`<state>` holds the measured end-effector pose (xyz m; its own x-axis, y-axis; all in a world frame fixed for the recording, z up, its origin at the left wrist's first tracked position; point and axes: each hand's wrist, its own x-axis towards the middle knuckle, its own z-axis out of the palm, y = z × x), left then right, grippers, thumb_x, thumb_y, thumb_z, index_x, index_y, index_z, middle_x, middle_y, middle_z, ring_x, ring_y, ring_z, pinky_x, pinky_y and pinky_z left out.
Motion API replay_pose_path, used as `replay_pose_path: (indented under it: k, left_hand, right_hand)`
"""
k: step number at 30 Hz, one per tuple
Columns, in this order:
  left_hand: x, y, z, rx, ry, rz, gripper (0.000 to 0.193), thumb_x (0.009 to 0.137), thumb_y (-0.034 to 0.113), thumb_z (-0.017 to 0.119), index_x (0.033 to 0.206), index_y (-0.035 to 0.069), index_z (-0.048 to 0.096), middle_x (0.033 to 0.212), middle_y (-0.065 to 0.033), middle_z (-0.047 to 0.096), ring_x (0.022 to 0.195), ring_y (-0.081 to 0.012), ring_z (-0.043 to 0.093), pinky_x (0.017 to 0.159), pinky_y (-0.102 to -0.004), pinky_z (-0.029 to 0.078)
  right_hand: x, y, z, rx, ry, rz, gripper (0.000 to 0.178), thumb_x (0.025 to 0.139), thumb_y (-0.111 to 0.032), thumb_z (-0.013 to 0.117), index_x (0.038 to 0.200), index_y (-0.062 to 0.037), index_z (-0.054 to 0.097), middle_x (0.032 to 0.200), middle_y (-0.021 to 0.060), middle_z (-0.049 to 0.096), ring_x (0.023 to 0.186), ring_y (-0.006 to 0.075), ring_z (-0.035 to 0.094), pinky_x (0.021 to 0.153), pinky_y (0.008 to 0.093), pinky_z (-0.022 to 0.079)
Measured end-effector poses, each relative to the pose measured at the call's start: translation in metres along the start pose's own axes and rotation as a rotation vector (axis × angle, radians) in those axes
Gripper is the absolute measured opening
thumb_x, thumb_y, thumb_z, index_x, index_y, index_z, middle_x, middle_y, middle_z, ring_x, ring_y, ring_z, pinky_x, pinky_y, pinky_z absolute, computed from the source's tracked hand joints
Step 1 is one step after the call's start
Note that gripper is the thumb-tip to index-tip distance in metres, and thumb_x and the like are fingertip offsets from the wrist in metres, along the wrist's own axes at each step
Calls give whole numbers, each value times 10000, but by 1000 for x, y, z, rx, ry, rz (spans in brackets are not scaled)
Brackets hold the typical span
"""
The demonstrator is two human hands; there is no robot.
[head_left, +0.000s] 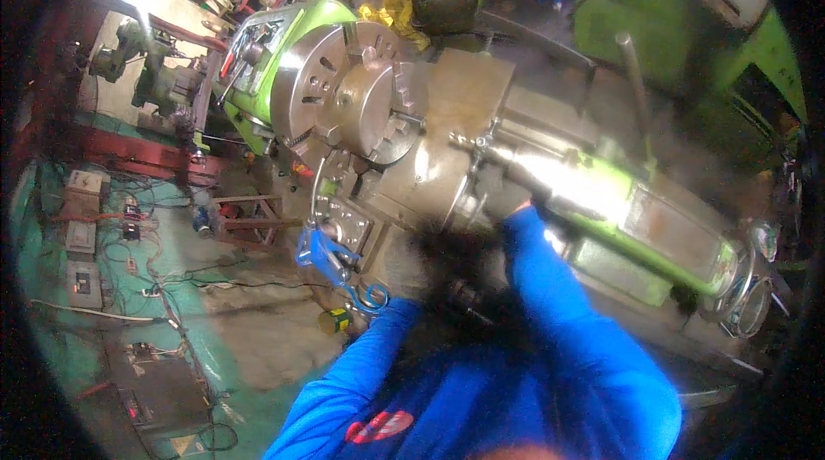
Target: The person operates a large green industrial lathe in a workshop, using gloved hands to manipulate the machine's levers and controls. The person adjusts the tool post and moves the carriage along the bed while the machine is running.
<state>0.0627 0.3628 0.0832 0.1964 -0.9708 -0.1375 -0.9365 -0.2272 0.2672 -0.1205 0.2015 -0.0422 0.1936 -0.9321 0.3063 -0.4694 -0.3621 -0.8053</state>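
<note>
R hand point(523, 205) is seen just by near side of tailstock point(593, 189); fingers mostly hidden, so grip can't be told. L hand is lost in dark blur past L sleeve point(365, 365); its fingers can't be told either. Metal disc point(365, 112) is gripped in chuck point(296, 90), far L; drill bit point(471, 144) is held to R, apart from it. Blue air gun point(322, 255) is hung near L.

One chuck point(296, 73), one metal disc point(361, 107), one drill bit point(473, 144), one air gun point(321, 255), two sleeves point(563, 297).
</note>
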Motion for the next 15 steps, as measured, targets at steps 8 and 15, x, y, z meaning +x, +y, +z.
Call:
replay_pose_path:
  k: [8,15]
  left_hand:
    - [-8,-12,6,198,143,268,387,918,417,615,1104,89,698,1137,-183,666,1087,-389,609,958,-552,466]
    - [-11,-2,3,164,149,202,324,955,335,583,1138,87,680,1135,-197,654,1082,-404,594,963,-555,457]
  right_hand:
    - [9,32,43,-152,-111,-60,286,1074,-257,476,1142,-62,674,937,91,685,839,247,674,726,404,560]
    - [7,30,55,-46,-136,79,258,1059,-243,489,1113,-70,673,929,98,678,839,261,665,729,406,554]
